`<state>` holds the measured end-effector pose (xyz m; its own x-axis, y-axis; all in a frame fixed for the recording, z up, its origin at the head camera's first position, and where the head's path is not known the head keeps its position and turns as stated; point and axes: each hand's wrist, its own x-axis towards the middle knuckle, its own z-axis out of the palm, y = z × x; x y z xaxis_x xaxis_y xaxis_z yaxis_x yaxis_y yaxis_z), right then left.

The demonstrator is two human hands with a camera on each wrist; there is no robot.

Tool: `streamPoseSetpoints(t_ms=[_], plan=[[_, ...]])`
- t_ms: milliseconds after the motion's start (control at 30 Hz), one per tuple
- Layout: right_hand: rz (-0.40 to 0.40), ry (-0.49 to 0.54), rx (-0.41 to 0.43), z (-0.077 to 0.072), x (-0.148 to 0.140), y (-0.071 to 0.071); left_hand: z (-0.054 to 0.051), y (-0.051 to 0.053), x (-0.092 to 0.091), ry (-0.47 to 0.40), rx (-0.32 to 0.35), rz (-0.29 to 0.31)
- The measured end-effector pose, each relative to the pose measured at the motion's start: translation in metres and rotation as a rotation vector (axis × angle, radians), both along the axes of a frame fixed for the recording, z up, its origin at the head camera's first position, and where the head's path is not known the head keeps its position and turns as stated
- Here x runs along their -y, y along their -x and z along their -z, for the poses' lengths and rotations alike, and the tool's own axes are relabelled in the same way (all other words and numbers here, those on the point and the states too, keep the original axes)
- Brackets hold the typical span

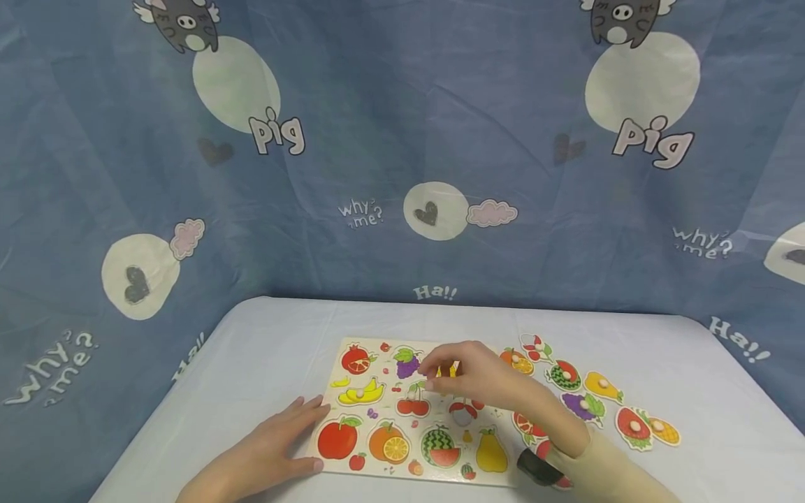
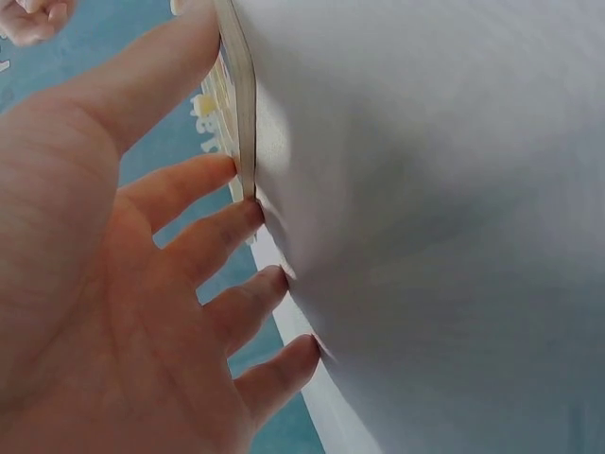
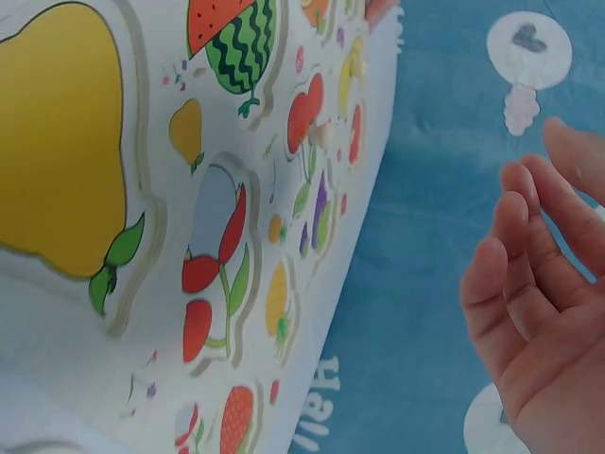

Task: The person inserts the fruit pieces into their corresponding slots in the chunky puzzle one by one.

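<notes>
A fruit puzzle board [image 1: 371, 469] lies on the white table, printed with fruits in recesses. My left hand [image 1: 267, 443] rests at its left edge with fingers spread; in the left wrist view the thumb and fingertips touch the edge and the tabletop. Above the board's upper right part hovers my right hand [image 1: 481, 377], its fingers loosely bent. The right wrist view shows nothing between those fingers. A banana piece [image 1: 371, 391] and a cherry piece [image 1: 405, 407] with small knobs sit in the board. The right hand and forearm hide part of the board.
Right of the board lie several loose knobbed pieces: an orange [image 1: 520, 363], a watermelon [image 1: 569, 381], a pear [image 1: 600, 384], grapes [image 1: 575, 403], a strawberry [image 1: 629, 434] and a pineapple [image 1: 669, 434]. The right forearm partly covers others. Behind the table hangs a blue printed cloth [image 1: 352, 265].
</notes>
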<state>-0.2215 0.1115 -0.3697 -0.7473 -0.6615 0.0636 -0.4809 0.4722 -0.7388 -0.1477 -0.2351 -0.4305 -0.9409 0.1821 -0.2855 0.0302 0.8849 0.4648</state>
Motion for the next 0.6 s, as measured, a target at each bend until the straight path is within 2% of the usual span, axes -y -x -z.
streamPoseSetpoints(t_ms=[167,400,600], plan=[[0.032,0.0,0.006,-0.001,-0.011,-0.003,-0.001,0.001,-0.001,-0.004,0.008,-0.01],[0.057,-0.033,-0.03,-0.001,-0.03,-0.009,-0.001,0.001,-0.001,-0.005,0.013,-0.011],[0.112,-0.029,-0.039,0.001,-0.048,-0.015,0.0,0.0,-0.001,-0.005,0.018,-0.014]])
